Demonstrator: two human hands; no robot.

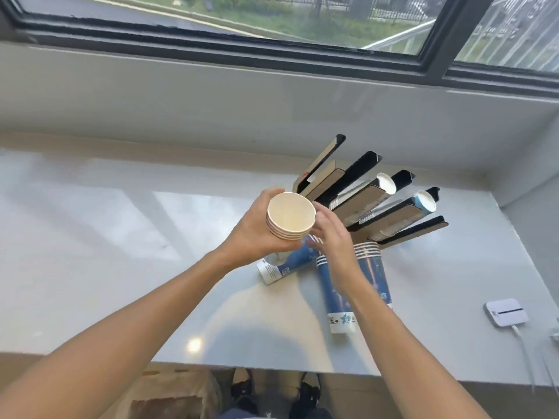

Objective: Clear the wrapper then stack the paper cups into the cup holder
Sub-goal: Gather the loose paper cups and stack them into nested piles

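My left hand (pixel 257 234) grips a short stack of paper cups (pixel 291 215), open mouths facing me, held above the counter. My right hand (pixel 331 234) is just to its right, fingers spread and touching the stack's side near the rims. Behind them the cup holder (pixel 367 204) fans out several black and brown slanted channels; two channels show cups (pixel 386 183) inside. Under my hands, blue printed stacks of cups (pixel 373 273) lie on the counter, one (pixel 276 269) pointing left, the others toward me. I cannot pick out a wrapper.
The grey counter (pixel 121 267) runs under a window sill and meets a wall on the right. A small white device (pixel 506 312) with a cable sits near the right front edge. Below the counter's front edge are my legs and shoes.
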